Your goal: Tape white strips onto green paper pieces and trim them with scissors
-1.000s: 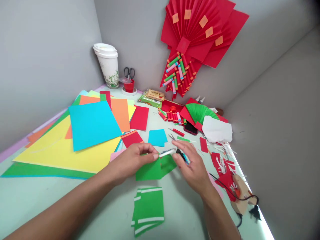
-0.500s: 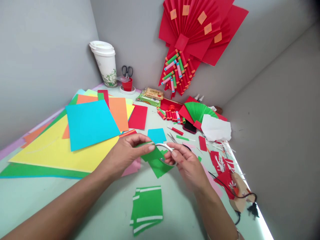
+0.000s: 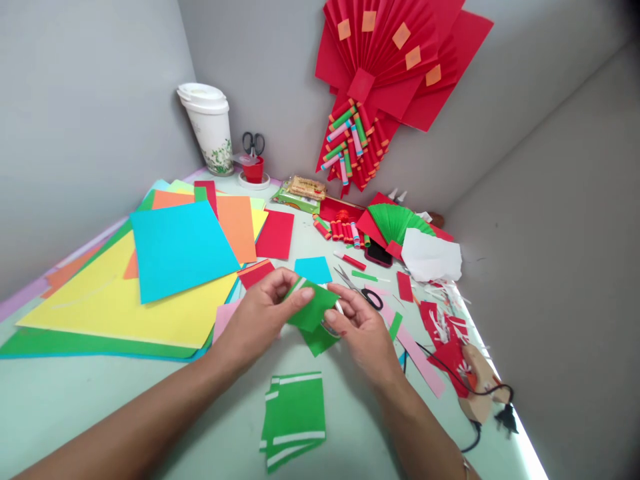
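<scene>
Both my hands meet over the table's middle on a small green paper piece (image 3: pixel 311 308) with a white strip along one edge. My left hand (image 3: pixel 255 319) pinches its left corner between thumb and fingers. My right hand (image 3: pixel 364 333) is closed on its right side, thumb pressed on the paper; a pale curled strip shows under the thumb. A second green flap hangs below the fingers. A stack of green pieces with white strips (image 3: pixel 295 417) lies just in front of my hands.
Large coloured sheets, cyan (image 3: pixel 180 247) on yellow (image 3: pixel 115 310), cover the left. Scissors (image 3: pixel 361 291), a phone (image 3: pixel 377 255), paper rolls, a green fan (image 3: pixel 400 223) and red scraps lie behind and right. A glue gun (image 3: pixel 480 390) sits at the right edge. A white cup (image 3: pixel 210 127) stands at the back.
My right hand took up a pale strip near the green paper, then closed on the paper. The green piece has been lifted and turned between both hands.
</scene>
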The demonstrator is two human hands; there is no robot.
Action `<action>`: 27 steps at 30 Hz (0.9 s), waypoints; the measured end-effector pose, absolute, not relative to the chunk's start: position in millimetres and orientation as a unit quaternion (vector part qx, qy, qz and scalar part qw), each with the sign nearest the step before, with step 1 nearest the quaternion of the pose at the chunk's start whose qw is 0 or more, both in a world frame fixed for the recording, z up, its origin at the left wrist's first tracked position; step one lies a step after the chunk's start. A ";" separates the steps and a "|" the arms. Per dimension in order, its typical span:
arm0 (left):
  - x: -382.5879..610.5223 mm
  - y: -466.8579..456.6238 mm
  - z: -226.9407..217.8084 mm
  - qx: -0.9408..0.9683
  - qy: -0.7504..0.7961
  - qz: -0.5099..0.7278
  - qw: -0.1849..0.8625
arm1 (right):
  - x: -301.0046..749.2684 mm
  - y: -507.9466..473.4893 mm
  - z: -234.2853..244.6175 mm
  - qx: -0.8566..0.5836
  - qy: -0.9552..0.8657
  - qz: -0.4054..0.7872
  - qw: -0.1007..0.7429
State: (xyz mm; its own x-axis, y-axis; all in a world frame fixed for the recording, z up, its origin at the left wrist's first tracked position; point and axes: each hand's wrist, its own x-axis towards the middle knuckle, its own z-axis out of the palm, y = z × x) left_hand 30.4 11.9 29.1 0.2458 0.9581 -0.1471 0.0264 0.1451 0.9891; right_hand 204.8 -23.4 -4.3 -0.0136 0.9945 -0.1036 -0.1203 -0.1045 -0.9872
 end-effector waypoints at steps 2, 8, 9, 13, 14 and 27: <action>30.9 10.7 29.0 0.562 0.465 0.352 0.586 | 205.6 -23.7 -3.9 -0.521 -0.468 0.514 0.495; 29.0 11.2 31.6 0.648 0.480 0.302 0.509 | 207.7 -26.6 -0.3 -0.533 -0.550 0.423 0.485; 28.7 11.1 31.5 0.659 0.480 0.291 0.501 | 207.2 -27.3 -0.2 -0.526 -0.567 0.415 0.480; 26.9 12.7 28.1 0.685 0.483 0.255 0.483 | 207.1 -28.5 -1.2 -0.512 -0.593 0.409 0.467; 26.1 13.9 26.9 0.682 0.483 0.255 0.486 | 208.1 -28.5 -1.4 -0.512 -0.591 0.412 0.468; 25.8 17.2 22.1 0.563 0.448 0.285 0.633 | 210.1 -27.5 1.4 -0.503 -0.571 0.434 0.482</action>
State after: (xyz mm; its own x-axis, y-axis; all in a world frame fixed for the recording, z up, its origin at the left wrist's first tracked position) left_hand 25.8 17.2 22.1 0.4355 0.8655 -0.2474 0.1441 0.2043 0.9682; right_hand 210.1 -27.5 1.4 -0.0278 0.9931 0.1138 0.1559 0.1168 -0.9808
